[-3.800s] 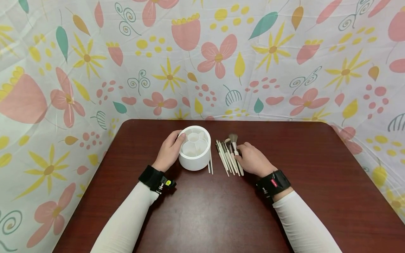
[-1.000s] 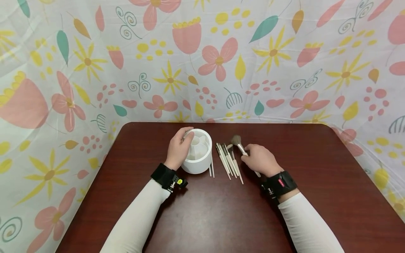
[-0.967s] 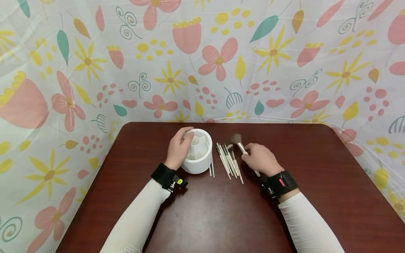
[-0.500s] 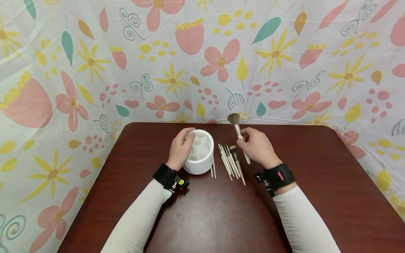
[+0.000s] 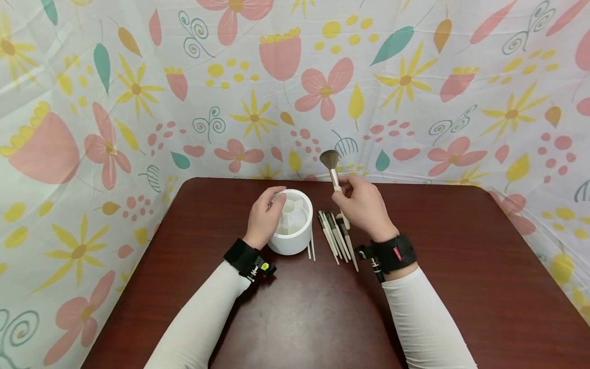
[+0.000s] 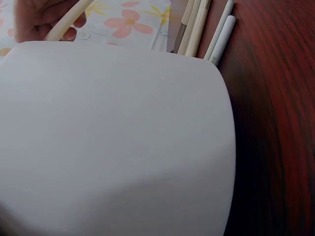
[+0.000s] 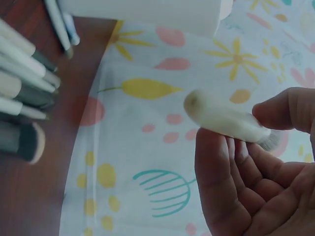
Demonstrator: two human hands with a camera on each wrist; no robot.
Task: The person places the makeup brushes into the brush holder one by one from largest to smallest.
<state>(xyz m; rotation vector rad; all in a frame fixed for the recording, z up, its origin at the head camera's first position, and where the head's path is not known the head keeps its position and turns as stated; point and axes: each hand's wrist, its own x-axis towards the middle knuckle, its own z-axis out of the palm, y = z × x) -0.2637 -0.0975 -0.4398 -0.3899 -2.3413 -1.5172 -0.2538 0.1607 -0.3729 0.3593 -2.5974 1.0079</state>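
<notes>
My left hand [image 5: 265, 218] grips the left side of a round white holder [image 5: 289, 244], thumb over its rim. Walls split the holder's inside into sections around a central ring; its smooth outer wall [image 6: 123, 137] fills most of the left wrist view. Raised over the table, my right hand [image 5: 366, 207] pinches a large makeup brush [image 5: 329, 159] by its cream handle [image 7: 229, 118], between thumb and fingers. The brush leans with its fluffy brown bristles up, and its handle end overlaps the brushes below. Several slimmer makeup brushes [image 5: 338, 240] lie side by side right of the holder.
Two thin white sticks [image 5: 311, 247] lie against the holder's right side, between it and the brushes. The dark red-brown table [image 5: 461, 246] extends to both sides. A flower-patterned cloth [image 5: 276, 92] hangs behind its back edge.
My right hand has taken the large brush from the right end of the row, lifted it, and moved up and left with it. My left hand stays on the holder.
</notes>
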